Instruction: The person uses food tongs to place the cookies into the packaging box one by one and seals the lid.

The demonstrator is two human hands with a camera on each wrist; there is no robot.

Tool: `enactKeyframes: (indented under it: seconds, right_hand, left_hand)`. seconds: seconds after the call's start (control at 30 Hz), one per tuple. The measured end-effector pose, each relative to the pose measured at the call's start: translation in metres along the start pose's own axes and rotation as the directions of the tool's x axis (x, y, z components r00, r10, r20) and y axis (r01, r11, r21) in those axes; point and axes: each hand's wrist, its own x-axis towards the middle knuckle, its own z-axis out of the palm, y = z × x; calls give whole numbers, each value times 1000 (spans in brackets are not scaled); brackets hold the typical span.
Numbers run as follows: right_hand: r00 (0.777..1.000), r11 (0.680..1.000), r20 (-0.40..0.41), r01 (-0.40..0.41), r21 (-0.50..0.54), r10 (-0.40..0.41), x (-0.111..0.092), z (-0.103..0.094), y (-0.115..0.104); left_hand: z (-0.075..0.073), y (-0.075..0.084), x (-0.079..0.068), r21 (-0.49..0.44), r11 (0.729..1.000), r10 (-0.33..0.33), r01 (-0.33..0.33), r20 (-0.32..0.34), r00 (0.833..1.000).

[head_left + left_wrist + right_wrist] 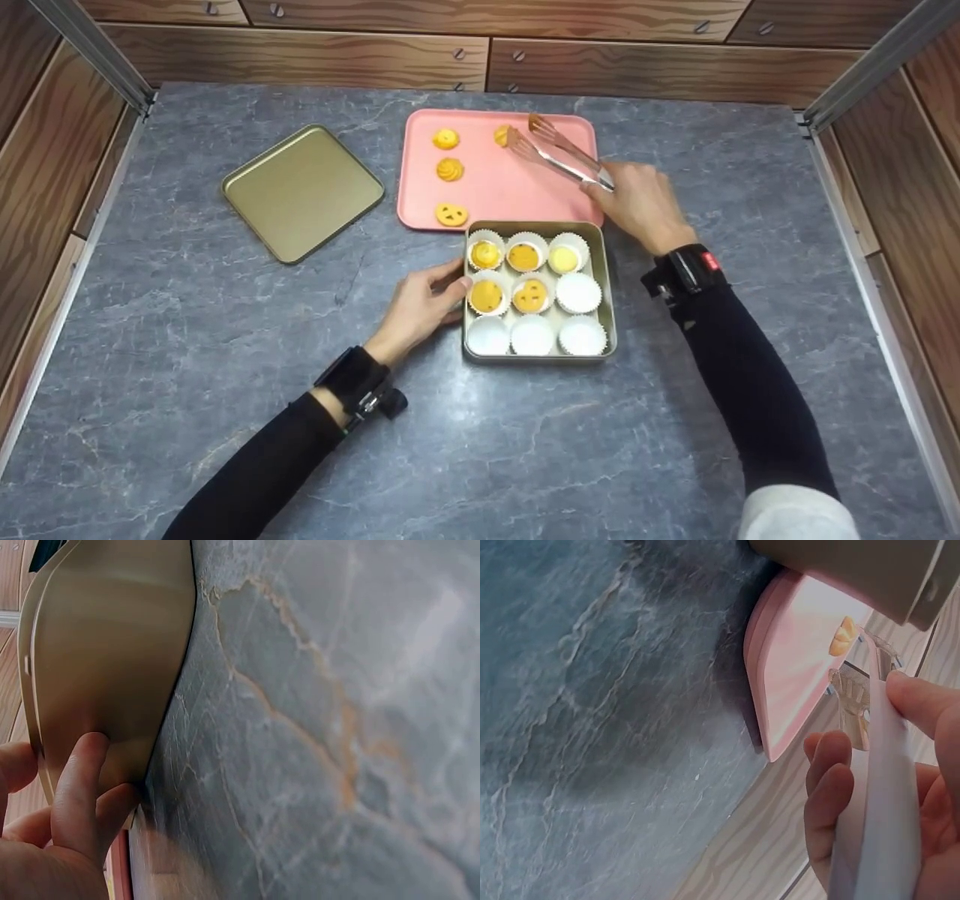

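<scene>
My right hand [641, 206] grips the metal tongs [562, 166] with brown slotted tips. The tongs stand spread over the pink tray [551, 199], one tip beside or over a yellow cookie [501, 136]; whether they touch is unclear. In the right wrist view, thumb and fingers wrap the tongs' handle [889, 817]. My left hand [420, 304] holds the left side of a square gold tin [540, 358], thumb at the rim and fingers [79, 787] against the outer wall. Paper cups [578, 292] line the tin; several at the back and middle hold cookies [530, 296], the others none.
On the tray's left side lie a piped cookie [445, 139], a swirled cookie [449, 169] and a flat cookie with cut-outs [451, 215]. A square gold lid [304, 195] rests on the marbled grey table [480, 465] at left. Wood-patterned panels [375, 52] border the table.
</scene>
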Motion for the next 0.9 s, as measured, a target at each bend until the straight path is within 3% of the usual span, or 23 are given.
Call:
enactKeyframes:
  seconds: [0.67, 0.9]
  right_hand:
    - [982, 991, 142, -130, 8, 127, 24, 5, -19]
    - [986, 995, 135, -101, -13, 102, 25, 9, -24]
  left_hand:
    - [1, -1, 1, -25, 999, -20, 20, 2, 1000]
    - [-1, 0, 1, -6, 1000, -14, 14, 4, 1000]
